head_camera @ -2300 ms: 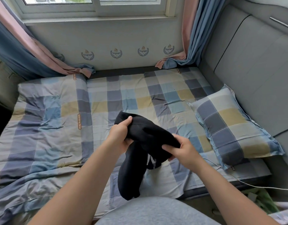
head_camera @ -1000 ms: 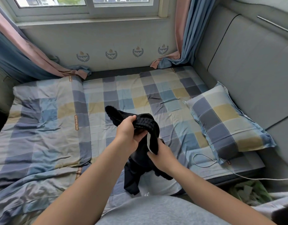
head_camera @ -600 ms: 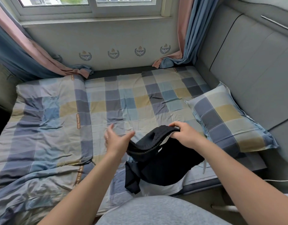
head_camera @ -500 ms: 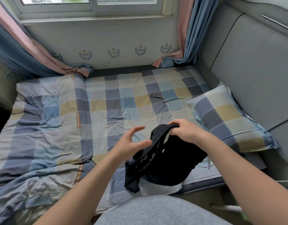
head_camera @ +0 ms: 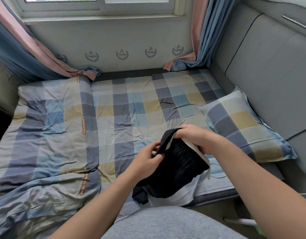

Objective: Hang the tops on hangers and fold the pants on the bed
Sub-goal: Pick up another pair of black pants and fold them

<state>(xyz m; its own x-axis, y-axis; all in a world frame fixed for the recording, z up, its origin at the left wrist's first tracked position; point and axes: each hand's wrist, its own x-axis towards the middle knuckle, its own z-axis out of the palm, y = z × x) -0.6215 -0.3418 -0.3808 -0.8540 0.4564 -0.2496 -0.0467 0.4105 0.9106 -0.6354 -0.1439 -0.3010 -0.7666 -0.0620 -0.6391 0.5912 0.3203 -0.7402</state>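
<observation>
Home bedroom: checked bed, pillow, curtained window.

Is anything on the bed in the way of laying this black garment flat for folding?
Nothing visible. The left hand and right hand both grip the black garment over the bed; the pillow lies apart, to the right.

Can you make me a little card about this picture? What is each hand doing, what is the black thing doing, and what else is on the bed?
left hand: pinches the ribbed band of the black garment
right hand: grips the same band farther along
black garment: held up by its band, lower part lying on the bed near the front edge
bed: checked cover in blue, grey and yellow
pillow: same checks, at the right side of the bed
hangers: none in view
</observation>
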